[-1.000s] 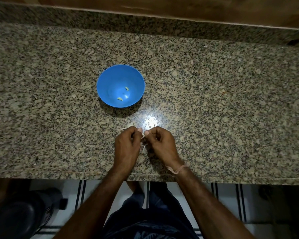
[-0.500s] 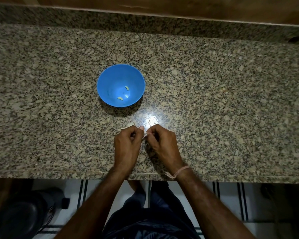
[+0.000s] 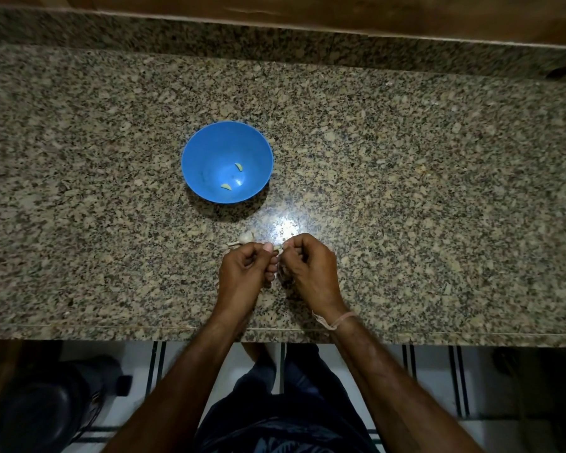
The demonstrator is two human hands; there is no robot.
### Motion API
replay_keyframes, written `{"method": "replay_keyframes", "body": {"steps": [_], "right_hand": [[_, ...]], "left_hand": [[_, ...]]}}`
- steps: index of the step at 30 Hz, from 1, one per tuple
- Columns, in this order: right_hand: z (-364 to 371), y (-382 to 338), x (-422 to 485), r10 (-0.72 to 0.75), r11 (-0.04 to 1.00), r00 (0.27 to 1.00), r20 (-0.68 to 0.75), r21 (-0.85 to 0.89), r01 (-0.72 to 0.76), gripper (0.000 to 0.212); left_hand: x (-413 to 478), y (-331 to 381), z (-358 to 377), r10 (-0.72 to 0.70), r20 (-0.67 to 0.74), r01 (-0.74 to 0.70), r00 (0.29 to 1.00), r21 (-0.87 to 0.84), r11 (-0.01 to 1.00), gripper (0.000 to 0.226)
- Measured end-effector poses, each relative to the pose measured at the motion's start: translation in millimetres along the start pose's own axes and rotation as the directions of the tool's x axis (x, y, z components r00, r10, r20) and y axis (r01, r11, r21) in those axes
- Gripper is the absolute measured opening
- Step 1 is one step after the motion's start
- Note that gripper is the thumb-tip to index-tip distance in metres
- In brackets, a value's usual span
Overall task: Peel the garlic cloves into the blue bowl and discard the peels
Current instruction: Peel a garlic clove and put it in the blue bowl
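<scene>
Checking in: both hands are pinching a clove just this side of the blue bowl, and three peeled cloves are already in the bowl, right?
Not three: the head view shows two cloves in the bowl. The rest holds: the left hand and right hand pinch a third clove just this side of it.

A pale pink thread wristband (image 3: 337, 322) circles the right wrist; the clothing (image 3: 285, 426) is dark blue.

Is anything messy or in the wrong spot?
Only a little: pale garlic bits lie loose on the counter just beyond the left hand, outside the blue bowl. Nothing looks spilled or broken.
</scene>
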State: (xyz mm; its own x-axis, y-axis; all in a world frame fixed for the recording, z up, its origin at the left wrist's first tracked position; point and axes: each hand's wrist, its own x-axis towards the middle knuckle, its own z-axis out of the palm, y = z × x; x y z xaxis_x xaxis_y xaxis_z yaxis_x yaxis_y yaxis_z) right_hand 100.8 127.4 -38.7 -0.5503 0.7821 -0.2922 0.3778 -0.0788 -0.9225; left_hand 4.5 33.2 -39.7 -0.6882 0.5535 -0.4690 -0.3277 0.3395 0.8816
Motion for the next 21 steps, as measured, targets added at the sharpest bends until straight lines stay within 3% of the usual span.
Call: {"method": "replay_keyframes", "body": {"steps": [8, 14, 16, 19, 21], "right_hand": [[0.3, 4.5, 4.2, -0.122, 0.961, 0.992, -0.024, -0.252, 0.112, 0.013], [-2.7, 15.7, 6.8, -0.302, 0.833, 0.953, -0.007, -0.489, 0.26, 0.026], [-3.1, 17.0, 5.4, -0.31, 0.854, 0.951, -0.008, -0.442, 0.275, 0.02], [-1.7, 13.3, 0.4, -0.176, 0.976, 0.984, 0.014, -0.129, 0.177, 0.011], [-0.1, 10.7, -0.9, -0.096, 0.995, 0.995, 0.032, 0.018, 0.095, 0.006]], "left_hand": [[3.6, -7.7, 0.7, -0.047, -0.006, 0.047, 0.999, -0.029, 0.998, 0.015], [3.6, -6.6, 1.3, 0.0, -0.075, 0.003, 0.997, 0.047, 0.999, 0.01], [3.8, -7.0, 0.9, 0.024, -0.099, -0.015, 0.995, 0.089, 0.996, 0.011], [3.1, -5.7, -0.4, 0.086, -0.109, -0.063, 0.99, 0.2, 0.978, 0.012], [0.2, -2.1, 0.3, 0.129, -0.102, -0.096, 0.986, 0.278, 0.956, 0.014]]}}
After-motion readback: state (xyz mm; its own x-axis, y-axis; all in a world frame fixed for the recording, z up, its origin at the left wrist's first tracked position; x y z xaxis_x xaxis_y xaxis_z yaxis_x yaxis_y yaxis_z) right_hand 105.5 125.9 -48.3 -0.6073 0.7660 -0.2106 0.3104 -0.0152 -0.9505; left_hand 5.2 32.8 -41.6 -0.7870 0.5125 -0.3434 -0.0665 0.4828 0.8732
